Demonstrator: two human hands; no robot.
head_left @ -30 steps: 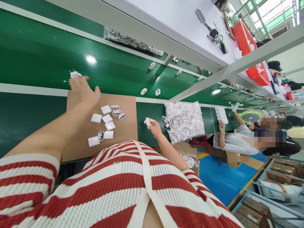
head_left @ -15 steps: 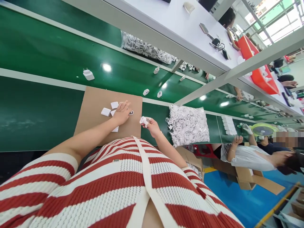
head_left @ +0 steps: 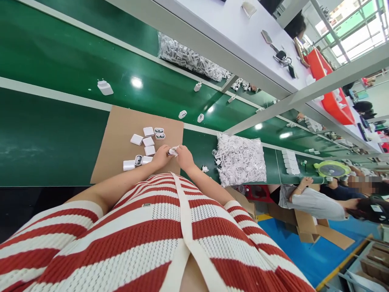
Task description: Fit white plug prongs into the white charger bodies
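Note:
My left hand (head_left: 162, 157) and my right hand (head_left: 184, 158) meet over the right edge of a brown cardboard sheet (head_left: 118, 125). Between their fingertips is a small white charger part (head_left: 173, 151). My left fingers pinch what looks like a charger housing, mostly hidden, and my right fingers press a white plug piece against it. Several white charger housings (head_left: 148, 141) lie on the cardboard left of my hands. Some of them, like one open housing (head_left: 159, 136), show dark insides. Near my left wrist lies another open housing (head_left: 138, 160).
Right of my hands stands a clear bag of white plug pieces (head_left: 241, 160), with a few loose pieces (head_left: 205, 168) beside it. Chargers (head_left: 105, 87) sit on the green conveyor (head_left: 158, 95). A metal frame post (head_left: 258, 111) crosses it. A co-worker (head_left: 313, 198) sits to the right.
My left hand has lifted off the housings and moved right and toward me. My right hand has brought its white plug piece left to meet it. The view has shifted slightly.

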